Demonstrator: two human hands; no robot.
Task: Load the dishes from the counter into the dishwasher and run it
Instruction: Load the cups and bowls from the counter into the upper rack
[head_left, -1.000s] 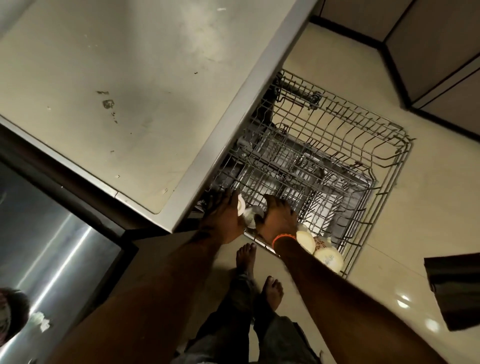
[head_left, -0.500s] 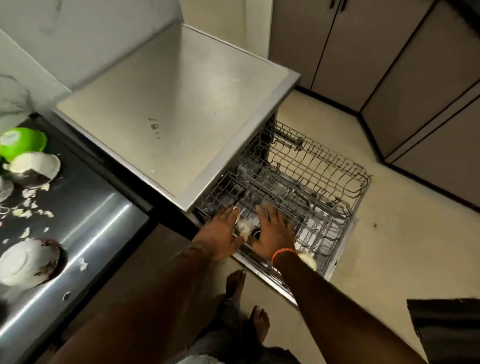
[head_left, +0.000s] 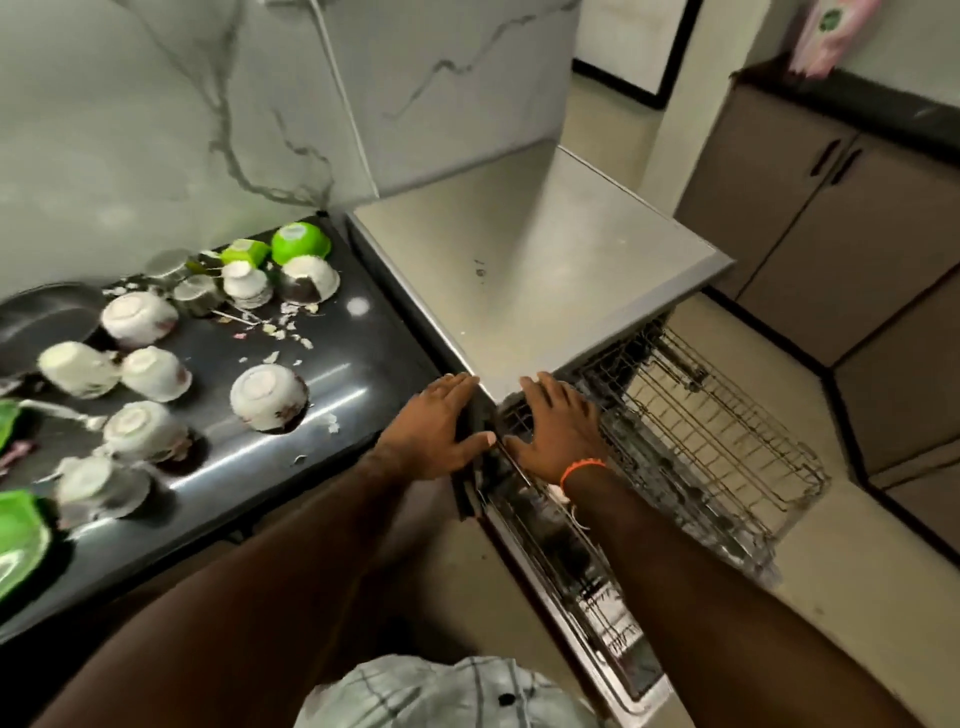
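Head view looks down over both forearms to the front corner of the dishwasher, whose flat steel top sits level with the dark table on its left. Both hands are held flat, palms down, with fingers straight and slightly spread, so neither grip holds anything. Left hand hovers at the seam between the table edge and the dishwasher's corner, thumb pointing toward the other hand. Right hand, with an orange band on its wrist, lies over the near end of the upper wire rack, which is pulled out over the floor; whether the fingers touch the wire cannot be told. Below that rack, the open door and a lower rack run toward the bottom of the frame, blurred. The dishes are on the table, well apart from the hands: several white bowls lie upside down with dark smears, a steel cup and a dark pan sit farther back, and a green bowl rests upside down near the marble wall. White scraps are scattered between them. Brown cabinets stand across the pale floor on the right.
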